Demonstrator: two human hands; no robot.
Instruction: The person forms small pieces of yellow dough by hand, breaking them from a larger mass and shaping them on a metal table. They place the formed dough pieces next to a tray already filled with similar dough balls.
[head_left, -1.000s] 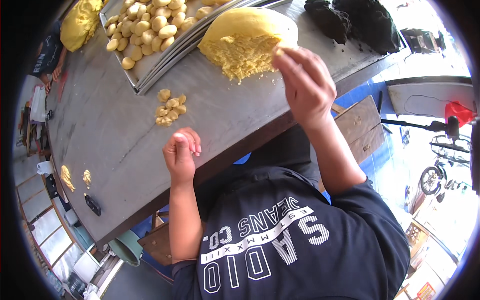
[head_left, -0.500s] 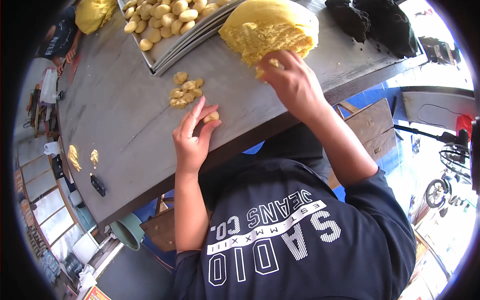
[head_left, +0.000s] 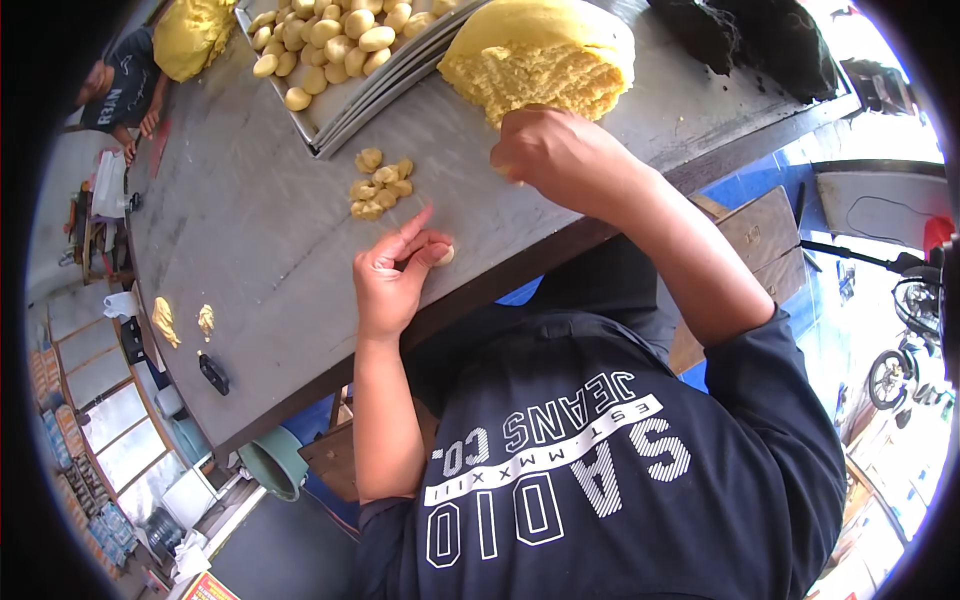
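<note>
My left hand (head_left: 392,285) is near the table's front edge, its thumb and fingertips closed on a small piece of dough (head_left: 446,256). Just beyond it lies a small cluster of dough lumps (head_left: 382,190). My right hand (head_left: 560,155) is curled, back of the hand up, close to the near side of a big yellow dough mass (head_left: 545,60). That mass is smooth on top and torn and crumbly in front. A bit of dough shows beneath the right fingers, which are mostly hidden.
Stacked metal trays (head_left: 335,140) at the back hold many round dough balls (head_left: 340,45). Black plastic (head_left: 750,45) lies at the far right. At the left are dough scraps (head_left: 165,320) and a small black object (head_left: 212,373). Another person (head_left: 130,90) stands by a second dough mass (head_left: 192,38).
My right hand has shifted left and slightly nearer, away from the torn dough face, turning its back upward. My left fingers have drawn closer together around the small dough piece.
</note>
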